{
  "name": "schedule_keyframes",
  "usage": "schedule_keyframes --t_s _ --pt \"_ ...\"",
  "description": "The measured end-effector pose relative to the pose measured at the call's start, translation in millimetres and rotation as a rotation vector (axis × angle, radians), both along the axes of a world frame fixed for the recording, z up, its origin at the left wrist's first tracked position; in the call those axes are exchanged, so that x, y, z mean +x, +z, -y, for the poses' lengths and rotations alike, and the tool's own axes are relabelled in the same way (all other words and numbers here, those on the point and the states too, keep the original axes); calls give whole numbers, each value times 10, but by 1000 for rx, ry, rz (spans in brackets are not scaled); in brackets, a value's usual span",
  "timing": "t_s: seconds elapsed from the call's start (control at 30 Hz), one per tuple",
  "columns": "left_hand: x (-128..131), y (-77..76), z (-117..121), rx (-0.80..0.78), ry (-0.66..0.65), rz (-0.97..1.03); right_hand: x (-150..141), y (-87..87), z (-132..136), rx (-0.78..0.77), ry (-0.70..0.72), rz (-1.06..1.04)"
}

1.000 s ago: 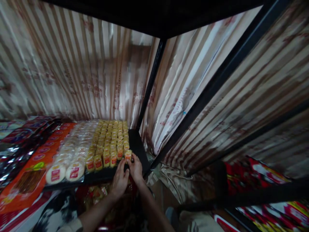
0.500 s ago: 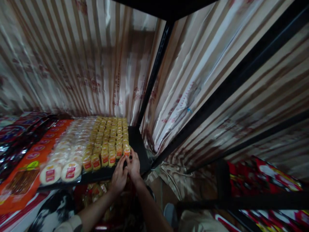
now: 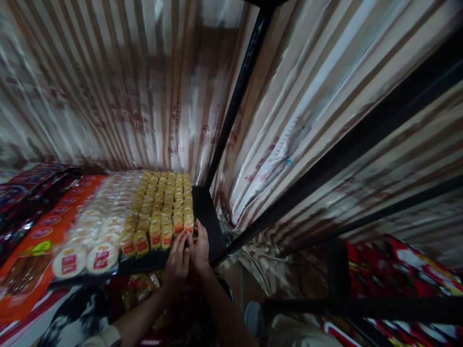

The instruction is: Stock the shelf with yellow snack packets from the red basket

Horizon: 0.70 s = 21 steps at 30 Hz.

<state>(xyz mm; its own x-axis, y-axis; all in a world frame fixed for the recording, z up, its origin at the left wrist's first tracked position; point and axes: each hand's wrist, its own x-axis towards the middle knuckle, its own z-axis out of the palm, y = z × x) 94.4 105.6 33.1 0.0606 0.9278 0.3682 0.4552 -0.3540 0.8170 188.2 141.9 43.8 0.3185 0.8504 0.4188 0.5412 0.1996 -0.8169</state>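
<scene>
Small yellow-wrapped cakes (image 3: 155, 207) with red-and-orange labels stand in several tight rows on the black shelf (image 3: 213, 226). At the near end of the right-hand rows, the fingertips of my left hand (image 3: 178, 258) rest against the lower front of the packs, fingers stretched out. Close beside it, my right hand (image 3: 200, 248) has its thumb at the front of the last row's end pack (image 3: 188, 224) and its other fingers along that pack's right side. The fingers of my right hand are apart. My hands partly cover the shelf's front edge.
Left of the cakes lie rows of round white packs (image 3: 102, 257), an orange package (image 3: 58, 221) and dark shiny packs (image 3: 32, 202). A black post (image 3: 235, 106) rises at the shelf corner. Striped sheeting (image 3: 144, 86) hangs behind. Red packs (image 3: 383, 270) lie at lower right.
The view has shifted slightly. My hands stay at the end of the right-hand rows, with fingers almost in the same place.
</scene>
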Motion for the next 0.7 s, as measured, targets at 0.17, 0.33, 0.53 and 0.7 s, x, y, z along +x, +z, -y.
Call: schedule_keyframes --t_s 0.17,0.33,0.53,0.7 --pt "-6 -6 -7 36 -16 -57 -5 34 4 -62 54 -44" --pt "-11 -43 -42 36 -26 -114 -14 18 -13 -96 59 12" --pt "-28 115 82 -7 -24 -178 -4 33 1 -78 57 60" --pt "-269 163 447 -134 -72 -229 -41 118 131 -49 18 -31"
